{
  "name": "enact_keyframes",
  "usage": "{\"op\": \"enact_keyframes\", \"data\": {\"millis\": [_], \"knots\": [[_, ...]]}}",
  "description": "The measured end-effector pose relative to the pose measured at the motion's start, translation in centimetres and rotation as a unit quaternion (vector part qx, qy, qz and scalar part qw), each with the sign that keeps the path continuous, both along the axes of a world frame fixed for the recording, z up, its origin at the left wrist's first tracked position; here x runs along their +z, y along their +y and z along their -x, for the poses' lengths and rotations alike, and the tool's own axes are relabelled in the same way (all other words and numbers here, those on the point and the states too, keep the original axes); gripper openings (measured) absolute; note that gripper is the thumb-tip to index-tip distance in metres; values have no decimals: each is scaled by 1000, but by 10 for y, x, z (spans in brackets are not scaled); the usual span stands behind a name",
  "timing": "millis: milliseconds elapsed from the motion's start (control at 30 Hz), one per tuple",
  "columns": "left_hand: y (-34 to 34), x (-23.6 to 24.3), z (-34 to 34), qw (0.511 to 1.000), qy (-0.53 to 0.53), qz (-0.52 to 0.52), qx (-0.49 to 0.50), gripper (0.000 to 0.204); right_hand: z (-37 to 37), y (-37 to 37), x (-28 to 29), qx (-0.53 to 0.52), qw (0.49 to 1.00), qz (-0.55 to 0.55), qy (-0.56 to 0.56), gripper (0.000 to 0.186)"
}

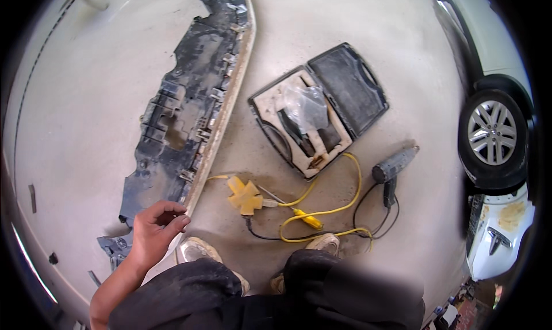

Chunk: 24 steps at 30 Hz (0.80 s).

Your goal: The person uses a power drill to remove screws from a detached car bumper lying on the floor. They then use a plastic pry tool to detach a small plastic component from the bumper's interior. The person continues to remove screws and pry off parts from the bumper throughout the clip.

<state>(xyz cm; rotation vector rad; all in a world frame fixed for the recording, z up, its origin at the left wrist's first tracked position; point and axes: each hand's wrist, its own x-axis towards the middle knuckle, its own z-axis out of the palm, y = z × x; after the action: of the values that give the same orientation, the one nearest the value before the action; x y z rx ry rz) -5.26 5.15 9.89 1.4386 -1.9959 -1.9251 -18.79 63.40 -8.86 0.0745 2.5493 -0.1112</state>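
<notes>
My left hand (pixel 158 229) is at the lower left, thumb and fingers curled together in a pinch over the near end of a car bumper (pixel 190 111). Whatever lies between the fingertips, if anything, is too small to make out. The bumper rests on the floor with its dark, dusty inner side up and a pale curved edge along its right. No part of my right hand shows. Before my feet lie a yellow multi-way socket (pixel 246 197) and a screwdriver (pixel 309 219) with a yellow handle.
An open black case (pixel 351 88) holds a plastic bag (pixel 305 108) and dark parts. Right of it lies a heat gun (pixel 391 172), its black cord looping near a yellow cable (pixel 359 186). A car wheel (pixel 493 133) and white bodywork (pixel 500 229) stand along the right side.
</notes>
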Motion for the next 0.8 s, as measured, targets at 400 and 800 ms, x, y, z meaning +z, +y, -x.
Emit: {"op": "enact_keyframes", "data": {"millis": [400,800], "knots": [[-17,-7,-23,989,57,71,119,23,54,-11,27,0,994,13,-108,80],[-37,-24,-36,966,175,-13,190,22,254,-238,256,31,885,402,-232,104]]}}
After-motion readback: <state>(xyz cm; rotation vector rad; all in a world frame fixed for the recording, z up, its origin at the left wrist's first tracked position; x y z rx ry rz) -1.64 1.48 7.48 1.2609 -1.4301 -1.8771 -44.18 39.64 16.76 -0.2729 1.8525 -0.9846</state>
